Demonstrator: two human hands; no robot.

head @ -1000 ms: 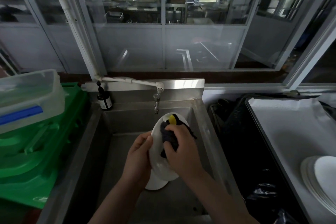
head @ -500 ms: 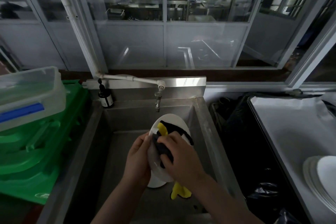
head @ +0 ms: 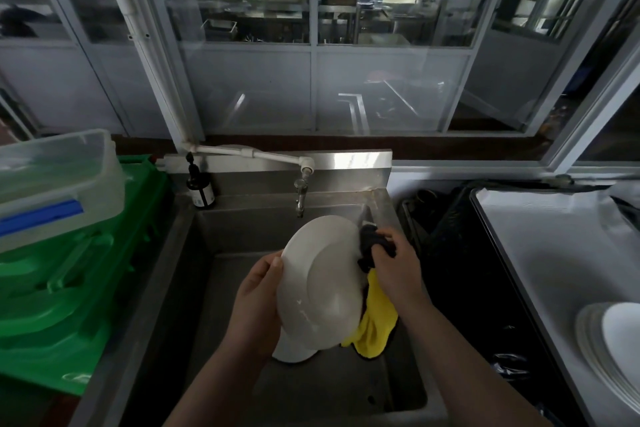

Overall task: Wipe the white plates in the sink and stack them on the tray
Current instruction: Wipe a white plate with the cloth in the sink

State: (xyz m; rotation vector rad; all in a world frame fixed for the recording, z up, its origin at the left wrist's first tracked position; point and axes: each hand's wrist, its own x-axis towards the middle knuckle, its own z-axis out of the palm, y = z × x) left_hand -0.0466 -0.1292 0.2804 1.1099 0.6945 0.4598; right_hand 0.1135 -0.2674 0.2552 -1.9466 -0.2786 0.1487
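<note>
Over the steel sink (head: 194, 274) I hold a white plate (head: 322, 281) tilted, its underside turned toward me. My left hand (head: 256, 298) grips its left rim, thumb on the edge. My right hand (head: 394, 267) clutches a black and yellow cloth (head: 375, 322) against the plate's right edge; the yellow part hangs down behind the plate. Another white plate (head: 294, 350) lies in the basin, mostly hidden beneath the held one. At the far right, a stack of white plates (head: 613, 340) rests on the white-lined tray (head: 554, 253).
A tap (head: 300, 198) juts over the basin just behind the plate. A dark bottle (head: 201, 187) stands at the sink's back left corner. Green crates (head: 69, 288) with a clear plastic box (head: 59, 177) on top fill the left. A dark crate (head: 450, 253) sits between sink and tray.
The plate has been turned so its underside faces me. My right hand with the cloth moved from the plate's face to its right edge, and the yellow part now hangs lower.
</note>
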